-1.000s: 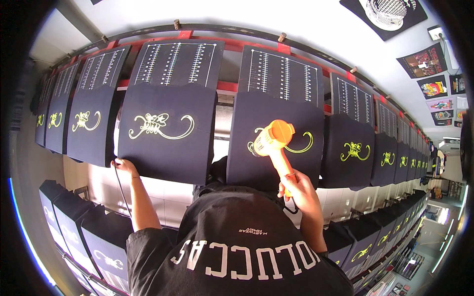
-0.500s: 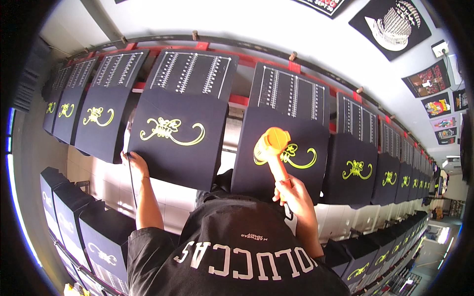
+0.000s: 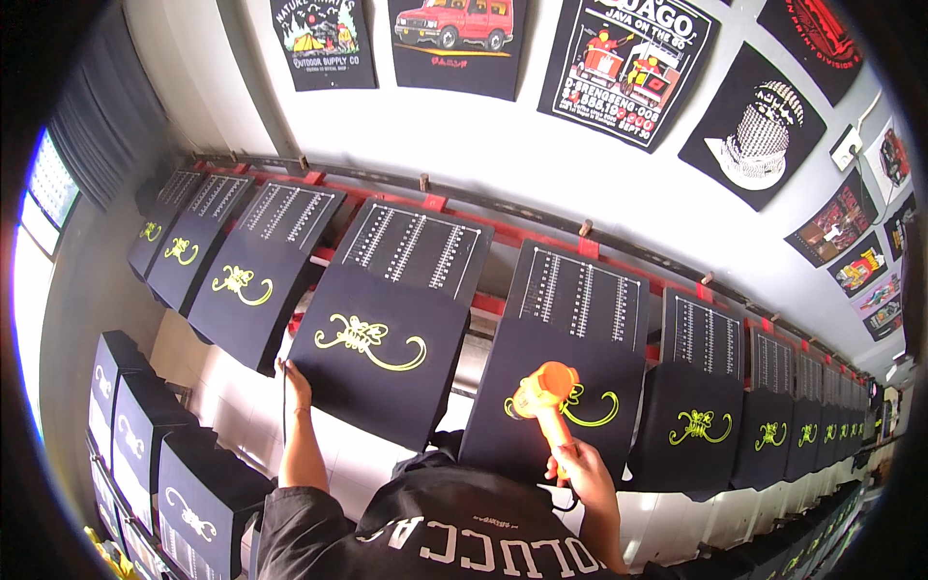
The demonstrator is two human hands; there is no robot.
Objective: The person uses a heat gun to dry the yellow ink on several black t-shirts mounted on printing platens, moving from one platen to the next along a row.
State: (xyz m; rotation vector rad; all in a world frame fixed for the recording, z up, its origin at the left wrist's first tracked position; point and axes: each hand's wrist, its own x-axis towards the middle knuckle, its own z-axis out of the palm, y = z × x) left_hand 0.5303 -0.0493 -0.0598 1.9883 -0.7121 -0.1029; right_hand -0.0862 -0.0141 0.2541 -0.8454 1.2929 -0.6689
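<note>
- The orange heat gun (image 3: 543,394) is sitting in the right hand (image 3: 580,471), gripped by its handle, its round nozzle end hovering over the yellow-green print (image 3: 570,406) on a dark shirt panel (image 3: 556,406) right of centre.
- The tool is looking like rigid plastic, probably light enough for one hand; the handle is the sensible place to hold it, since the front end may well be hot.
- The right hand's fingers are wrapping closed around that handle.
- The left hand (image 3: 295,384) is resting at the near left corner of the neighbouring panel (image 3: 382,358), which is carrying a similar yellow-green flourish; a thin dark cord (image 3: 283,411) is hanging down by this hand, and I cannot tell whether the fingers are pinching it or the fabric.
- The cloth on the panels is likely soft and thin, stretched flat over stiff boards.
- More printed panels are running in a long row from far left to far right, along a red rail (image 3: 454,208).
- Printed dark shirts (image 3: 628,58) are hanging on the white wall beyond.
- The person's black garment (image 3: 454,532) is covering the near edge, hiding the panels' lower ends; the distant right panels are getting too small to read.
</note>
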